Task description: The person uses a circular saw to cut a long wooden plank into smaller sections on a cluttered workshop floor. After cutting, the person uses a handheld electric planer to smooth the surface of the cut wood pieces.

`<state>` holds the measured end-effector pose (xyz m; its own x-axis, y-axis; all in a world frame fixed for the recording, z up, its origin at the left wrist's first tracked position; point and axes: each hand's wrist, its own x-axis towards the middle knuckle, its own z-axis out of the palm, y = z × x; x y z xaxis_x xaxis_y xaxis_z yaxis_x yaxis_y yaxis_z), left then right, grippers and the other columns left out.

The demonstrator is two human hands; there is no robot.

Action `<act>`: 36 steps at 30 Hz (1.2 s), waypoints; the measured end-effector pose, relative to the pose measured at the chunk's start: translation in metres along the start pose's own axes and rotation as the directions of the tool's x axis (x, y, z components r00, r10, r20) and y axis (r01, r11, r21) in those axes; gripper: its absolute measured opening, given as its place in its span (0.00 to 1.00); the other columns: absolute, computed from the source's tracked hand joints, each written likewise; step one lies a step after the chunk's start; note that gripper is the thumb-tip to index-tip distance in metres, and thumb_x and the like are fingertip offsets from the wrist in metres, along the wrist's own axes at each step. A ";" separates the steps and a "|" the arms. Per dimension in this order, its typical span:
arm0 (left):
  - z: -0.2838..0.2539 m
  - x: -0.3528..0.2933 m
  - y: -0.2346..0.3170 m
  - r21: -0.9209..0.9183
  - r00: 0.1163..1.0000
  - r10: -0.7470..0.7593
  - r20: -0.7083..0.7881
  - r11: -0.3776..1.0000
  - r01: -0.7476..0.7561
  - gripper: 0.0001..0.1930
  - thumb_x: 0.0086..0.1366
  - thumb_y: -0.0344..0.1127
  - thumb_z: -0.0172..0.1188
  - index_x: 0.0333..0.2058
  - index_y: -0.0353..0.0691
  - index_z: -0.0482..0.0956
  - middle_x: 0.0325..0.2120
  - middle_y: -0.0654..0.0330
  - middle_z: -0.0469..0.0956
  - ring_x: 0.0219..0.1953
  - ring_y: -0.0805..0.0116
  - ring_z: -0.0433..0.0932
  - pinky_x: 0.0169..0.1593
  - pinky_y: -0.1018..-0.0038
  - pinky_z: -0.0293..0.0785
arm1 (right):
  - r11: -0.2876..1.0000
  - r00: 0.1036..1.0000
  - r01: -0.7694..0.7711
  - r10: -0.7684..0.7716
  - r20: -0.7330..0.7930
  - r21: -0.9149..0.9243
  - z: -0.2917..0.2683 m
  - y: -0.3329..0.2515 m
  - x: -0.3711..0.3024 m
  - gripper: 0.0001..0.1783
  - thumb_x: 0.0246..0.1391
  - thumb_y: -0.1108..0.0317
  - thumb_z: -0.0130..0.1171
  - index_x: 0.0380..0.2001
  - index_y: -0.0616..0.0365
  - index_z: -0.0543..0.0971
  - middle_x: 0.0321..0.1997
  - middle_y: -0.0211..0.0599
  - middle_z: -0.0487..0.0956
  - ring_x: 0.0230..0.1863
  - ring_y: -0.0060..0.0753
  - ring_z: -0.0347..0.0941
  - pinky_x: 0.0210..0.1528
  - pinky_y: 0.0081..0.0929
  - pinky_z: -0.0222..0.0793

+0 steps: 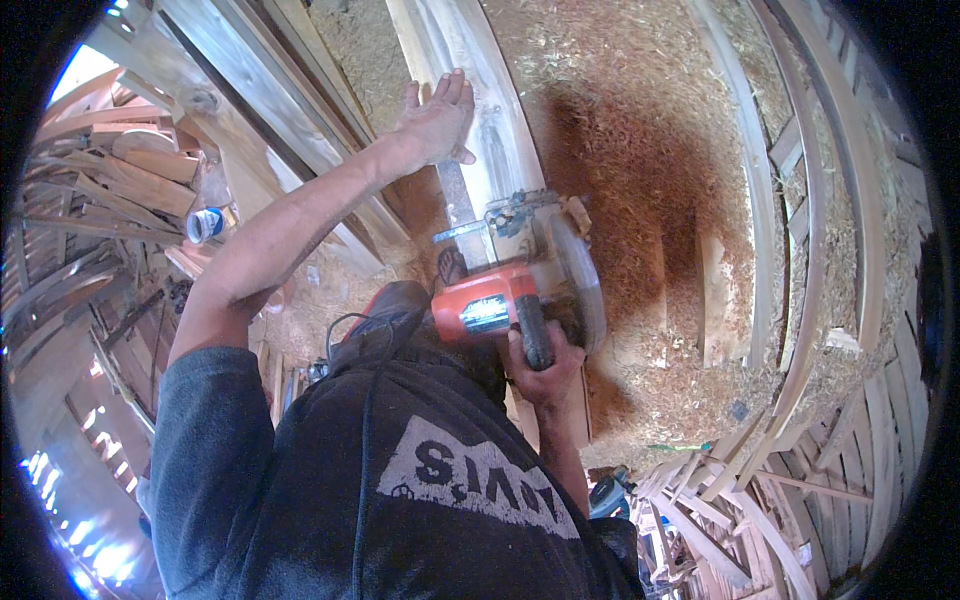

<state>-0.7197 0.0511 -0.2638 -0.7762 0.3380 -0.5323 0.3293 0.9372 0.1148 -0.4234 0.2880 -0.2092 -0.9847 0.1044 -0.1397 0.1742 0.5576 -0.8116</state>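
Observation:
A wooden board [505, 130] runs away from me, from my body toward the top of the picture. On its near part sits an orange-red circular saw [455, 318], with its guard and blade area at the right side. My right hand [548, 378] is wrapped round the saw's black rear handle. Farther up, my left hand [438, 125] lies on the board's left edge with its fingers stretched out, holding nothing. The saw's blade itself is hidden or too blurred to make out.
Sawdust and shavings [620, 70] cover the ground, with a darker patch right of the saw. Long planks [270, 90] lean at the left, near a white-and-blue container [204, 225]. Curved wood strips [815, 200] stand at the right. A dark cord [368, 440] hangs over my shirt.

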 end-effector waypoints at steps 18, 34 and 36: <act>0.002 -0.003 -0.001 -0.058 0.998 0.035 -0.061 0.998 -0.038 0.61 0.55 0.53 0.76 0.74 0.25 0.47 0.77 0.36 0.42 0.80 0.45 0.41 0.75 0.32 0.44 | 0.966 0.990 0.114 -0.129 -0.050 -0.231 0.012 -0.009 0.028 0.13 0.50 0.65 0.75 0.36 0.55 0.82 0.25 0.39 0.81 0.25 0.44 0.80 0.31 0.37 0.71; 0.016 0.008 -0.013 -0.055 0.995 0.067 -0.078 0.996 -0.072 0.58 0.57 0.56 0.73 0.74 0.28 0.50 0.77 0.38 0.43 0.80 0.48 0.45 0.73 0.35 0.46 | 0.997 0.999 -0.020 0.018 0.030 0.073 0.019 -0.026 0.057 0.15 0.50 0.62 0.76 0.37 0.55 0.82 0.29 0.41 0.83 0.29 0.51 0.81 0.34 0.42 0.73; 0.016 0.011 -0.018 -0.077 0.992 0.088 -0.090 0.992 -0.095 0.56 0.59 0.58 0.70 0.74 0.30 0.51 0.77 0.39 0.44 0.79 0.49 0.46 0.73 0.34 0.46 | 0.999 0.999 0.045 -0.046 -0.013 -0.019 0.020 -0.030 0.062 0.16 0.50 0.61 0.77 0.32 0.56 0.79 0.25 0.43 0.82 0.26 0.50 0.81 0.31 0.41 0.75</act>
<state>-0.7258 0.0364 -0.2856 -0.7893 0.4258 -0.4424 0.3597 0.9046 0.2289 -0.4893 0.2613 -0.2051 -0.9914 0.0894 -0.0953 0.1296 0.5773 -0.8062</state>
